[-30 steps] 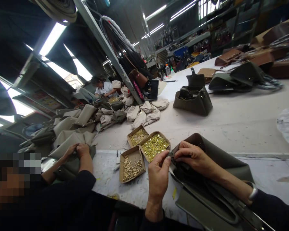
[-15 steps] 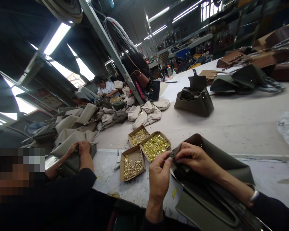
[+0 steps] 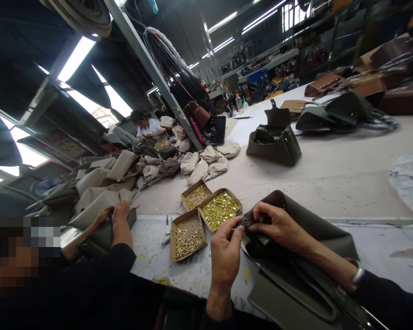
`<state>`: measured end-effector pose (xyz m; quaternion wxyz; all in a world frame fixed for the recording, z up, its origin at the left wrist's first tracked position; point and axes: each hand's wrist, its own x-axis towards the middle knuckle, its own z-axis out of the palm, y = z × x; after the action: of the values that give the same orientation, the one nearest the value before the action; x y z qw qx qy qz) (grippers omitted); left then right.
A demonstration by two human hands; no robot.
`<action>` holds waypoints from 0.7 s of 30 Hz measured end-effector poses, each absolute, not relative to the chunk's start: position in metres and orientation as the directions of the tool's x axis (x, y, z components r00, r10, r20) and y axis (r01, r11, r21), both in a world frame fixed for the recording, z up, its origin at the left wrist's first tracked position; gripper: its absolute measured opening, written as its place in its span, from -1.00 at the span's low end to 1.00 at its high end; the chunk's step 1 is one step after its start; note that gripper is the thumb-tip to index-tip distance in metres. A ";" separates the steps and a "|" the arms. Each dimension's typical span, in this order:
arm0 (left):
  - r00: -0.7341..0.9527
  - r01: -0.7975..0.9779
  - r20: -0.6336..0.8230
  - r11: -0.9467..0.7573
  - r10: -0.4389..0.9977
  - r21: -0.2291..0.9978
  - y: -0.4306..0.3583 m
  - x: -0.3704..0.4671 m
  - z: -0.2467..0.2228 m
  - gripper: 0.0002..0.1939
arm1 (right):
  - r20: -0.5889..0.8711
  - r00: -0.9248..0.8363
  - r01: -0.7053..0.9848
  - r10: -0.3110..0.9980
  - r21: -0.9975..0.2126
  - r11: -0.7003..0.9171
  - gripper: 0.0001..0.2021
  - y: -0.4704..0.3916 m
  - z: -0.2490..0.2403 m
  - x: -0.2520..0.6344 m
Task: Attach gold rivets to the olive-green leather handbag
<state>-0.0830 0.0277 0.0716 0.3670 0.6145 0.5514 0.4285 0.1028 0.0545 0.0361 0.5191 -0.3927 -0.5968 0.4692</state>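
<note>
An olive-green leather bag (image 3: 316, 229) lies on the table edge in front of me. My right hand (image 3: 278, 224) pinches its near-left corner, fingers closed on the leather. My left hand (image 3: 226, 254) meets that same corner from the left, thumb and fingertips pressed to it; a small piece of hardware may be between them, but it is too small to tell. Three open cardboard trays sit just left of the bag: one with gold pieces (image 3: 220, 209), one behind it (image 3: 197, 195), one with small studs (image 3: 188, 233).
A co-worker's hands (image 3: 115, 215) press an olive bag at my left. Beige and olive bags (image 3: 124, 169) pile up behind them. A finished olive bag (image 3: 275, 145) stands mid-table, and brown bags (image 3: 358, 87) lie far right. Another person (image 3: 147, 124) sits at the back.
My hands stay on the bag's corner, with only slight finger shifts. The view has swayed a little. The co-worker's hands have barely moved.
</note>
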 end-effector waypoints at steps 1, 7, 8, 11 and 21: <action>0.027 0.364 0.120 -0.122 0.992 0.923 0.028 -0.083 0.072 -0.74 | 0.248 -0.150 -0.025 0.957 -0.969 0.247 -0.76 0.055 0.036 0.103; 0.044 0.359 0.120 -0.128 0.992 0.924 0.030 -0.082 0.073 -0.75 | 0.201 -0.175 -0.030 0.964 -0.980 0.199 -0.76 0.060 0.035 0.106; 0.047 0.361 0.119 -0.128 0.992 0.924 0.030 -0.082 0.074 -0.75 | 0.187 -0.179 -0.031 0.966 -0.982 0.184 -0.76 0.060 0.035 0.106; 0.048 0.376 0.129 -0.137 0.991 0.916 0.028 -0.082 0.076 -0.75 | 0.140 -0.194 -0.051 0.971 -0.990 0.132 -0.72 0.062 0.033 0.106; 0.077 0.451 0.167 -0.184 0.983 0.874 0.027 -0.084 0.077 -0.75 | 0.114 -0.177 -0.047 0.978 -0.993 0.107 -0.73 0.061 0.034 0.103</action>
<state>-0.0843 0.0272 0.0774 0.3303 0.6554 0.5469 0.4028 0.1025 0.0608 0.0343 0.4889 -0.4150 -0.5607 0.5238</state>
